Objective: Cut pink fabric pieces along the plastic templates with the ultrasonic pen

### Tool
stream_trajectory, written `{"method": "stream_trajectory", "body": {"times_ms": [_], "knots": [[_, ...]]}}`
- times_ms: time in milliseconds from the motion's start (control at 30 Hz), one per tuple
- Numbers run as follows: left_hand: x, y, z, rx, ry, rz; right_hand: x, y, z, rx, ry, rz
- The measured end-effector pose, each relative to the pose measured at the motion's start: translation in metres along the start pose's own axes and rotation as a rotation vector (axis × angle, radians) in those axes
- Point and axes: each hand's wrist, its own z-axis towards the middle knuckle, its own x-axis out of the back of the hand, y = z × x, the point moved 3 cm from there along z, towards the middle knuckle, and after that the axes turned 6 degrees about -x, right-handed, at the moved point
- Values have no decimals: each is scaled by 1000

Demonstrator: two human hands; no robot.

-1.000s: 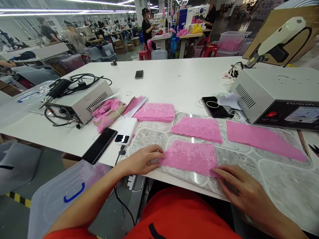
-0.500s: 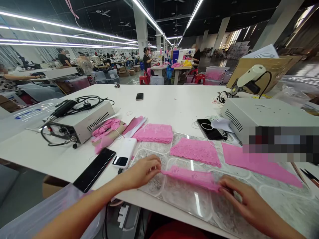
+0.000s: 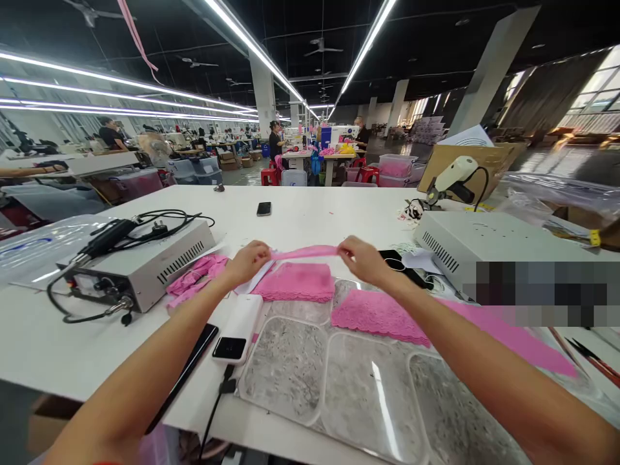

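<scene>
A pink lace fabric piece (image 3: 306,252) is stretched between my two hands, raised just above a stack of pink lace pieces (image 3: 296,282). My left hand (image 3: 248,263) pinches its left end. At the right end, my right hand (image 3: 362,257) has its fingers closed on the fabric. A second pink lace stack (image 3: 375,314) lies under my right forearm, which crosses over part of it. Further right is a flat pink fabric panel (image 3: 513,336), also partly covered by that arm. The stacks rest on a grey marbled mat (image 3: 285,358) with rounded panels.
A grey control box (image 3: 145,265) with a cabled handpiece stands left. Another box (image 3: 494,232) is at right. A white power bank (image 3: 237,329) and black phone (image 3: 191,368) lie by my left arm. Scissors (image 3: 593,361) lie at far right.
Both hands have carried the pink lace piece forward, from the front of the mat to over the back-left stack. The head view has tilted upward a little.
</scene>
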Motion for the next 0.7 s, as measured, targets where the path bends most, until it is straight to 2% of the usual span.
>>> {"method": "stream_trajectory", "body": {"times_ms": [100, 167, 200, 267, 367, 467, 533, 600, 700], "knots": [[-13, -14, -23, -42, -108, 15, -40, -1, -17, 55, -107, 6], [-19, -18, -35, -67, -160, 17, -54, 2, -34, 64, -160, 22], [-21, -16, -38, -77, -170, 16, -54, 5, -44, 53, -166, 33], [-23, -5, -40, -102, -172, 5, -43, 14, -64, 4, -154, 54], [-37, 36, -38, -177, -204, -47, -10, 32, -98, -85, -158, 73], [-70, 89, -33, -291, -331, -121, 16, 48, -133, -141, -202, 68], [-95, 117, -28, -344, -402, -146, 24, 54, -150, -166, -223, 52], [-114, 132, -22, -360, -448, -153, 26, 57, -160, -188, -239, 39], [-128, 135, -13, -332, -476, -156, 25, 57, -164, -202, -256, 32]]}}
